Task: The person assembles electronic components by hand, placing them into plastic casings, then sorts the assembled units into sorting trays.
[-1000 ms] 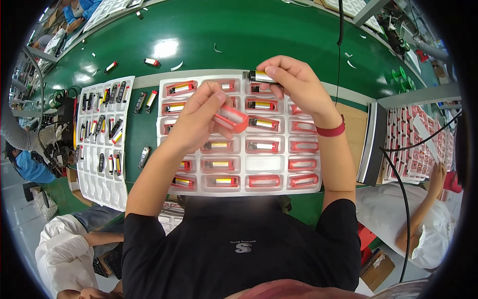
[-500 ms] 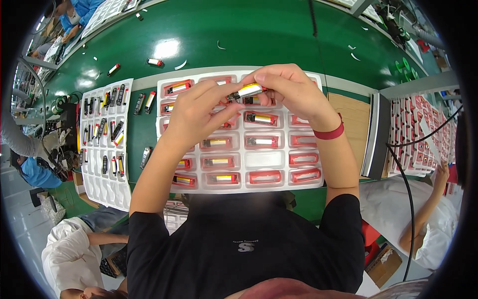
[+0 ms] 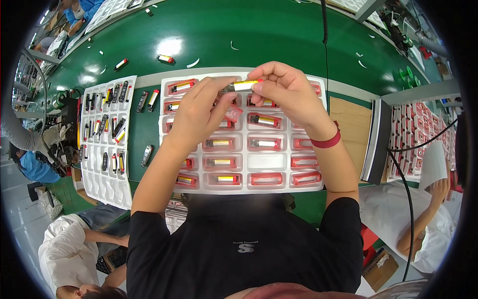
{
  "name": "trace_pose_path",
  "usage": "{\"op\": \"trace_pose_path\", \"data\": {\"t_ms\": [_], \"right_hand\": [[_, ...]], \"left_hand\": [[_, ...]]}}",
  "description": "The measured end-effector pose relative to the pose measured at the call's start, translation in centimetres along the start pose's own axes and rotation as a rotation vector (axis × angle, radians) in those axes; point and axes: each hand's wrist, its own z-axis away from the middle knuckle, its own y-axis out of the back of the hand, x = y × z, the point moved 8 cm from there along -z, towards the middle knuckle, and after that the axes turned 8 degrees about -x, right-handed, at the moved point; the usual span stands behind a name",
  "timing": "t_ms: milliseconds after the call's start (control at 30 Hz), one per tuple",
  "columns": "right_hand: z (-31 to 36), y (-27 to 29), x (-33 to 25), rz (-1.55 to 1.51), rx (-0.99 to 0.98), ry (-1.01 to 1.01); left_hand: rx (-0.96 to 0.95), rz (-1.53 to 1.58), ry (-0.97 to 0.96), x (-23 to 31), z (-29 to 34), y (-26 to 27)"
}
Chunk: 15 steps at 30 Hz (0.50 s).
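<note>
Above the white tray (image 3: 242,189), a small cylindrical battery (image 3: 244,86) with a white and yellow wrap is held level between my hands. It has a dark end on the left and a red end on the right. My left hand (image 3: 201,109) pinches the dark end. The fingers and thumb of my right hand (image 3: 286,94) close on the red end. Just under my left thumb shows a red see-through case (image 3: 232,113); I cannot tell whether that hand holds it or it lies in the tray. Other red cases, many with batteries inside, fill most tray pockets.
A second white tray (image 3: 104,182) on the left carries loose batteries, with a few more on the green bench (image 3: 209,40). Brown cardboard (image 3: 351,117) lies right of my tray. A black cable (image 3: 406,187) hangs at the right. Co-workers sit on both sides.
My hands have turned the battery nearly level, and my right fingers have shifted to its red end. The view has moved slightly. At the right, a co-worker's hand has raised a white sheet.
</note>
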Motion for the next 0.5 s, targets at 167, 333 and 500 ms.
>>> {"op": "trace_pose_path", "data": {"t_ms": [167,333,500], "right_hand": [[-0.2,0.7,0.8,0.012,0.034,0.027],[-0.2,0.3,0.6,-0.017,0.001,0.041],[0.3,-0.3,0.3,-0.026,-0.022,0.093]], "left_hand": [[0.038,-0.075,-0.079,-0.1,0.5,-0.2],[0.076,-0.08,-0.102,0.0,0.7,0.1],[0.136,-0.025,-0.128,0.4,0.7,0.0]]}}
